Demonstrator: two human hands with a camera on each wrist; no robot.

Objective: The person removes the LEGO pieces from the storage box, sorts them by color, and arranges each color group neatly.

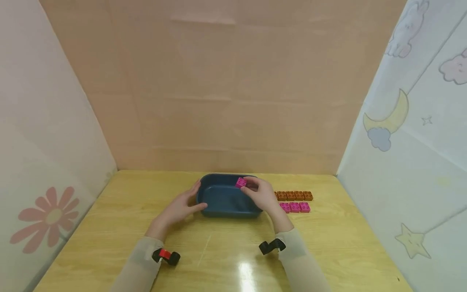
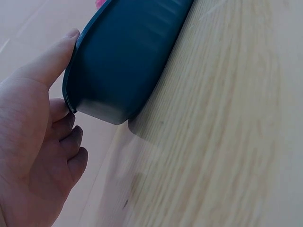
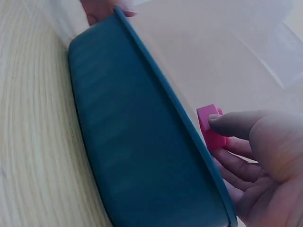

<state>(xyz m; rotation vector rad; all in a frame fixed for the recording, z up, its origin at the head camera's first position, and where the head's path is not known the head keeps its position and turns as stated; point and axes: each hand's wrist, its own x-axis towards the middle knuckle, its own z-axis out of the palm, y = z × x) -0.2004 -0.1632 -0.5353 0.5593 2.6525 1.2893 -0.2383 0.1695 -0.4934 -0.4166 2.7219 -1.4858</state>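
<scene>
A dark blue rectangular tray [image 1: 228, 202] with rounded corners stands on the table. My left hand [image 1: 182, 205] holds its left end, the thumb at the front corner and the fingers along the outer side; the left wrist view shows the thumb [image 2: 57, 59] against the rim. Between thumb and fingers, my right hand [image 1: 262, 195] pinches a pink toy brick [image 1: 240, 182] with studs on top. In the head view this brick overlaps the right back part of the tray's inside. From the right wrist, the brick [image 3: 210, 127] shows just beyond the tray's rim [image 3: 177, 106].
Right of the tray, a row of several orange-brown bricks [image 1: 294, 196] lies behind a row of pink bricks [image 1: 294, 207]; the right hand partly covers both rows' left ends. The wooden table [image 1: 219, 251] meets a brown back panel [image 1: 226, 121] and pale patterned side walls.
</scene>
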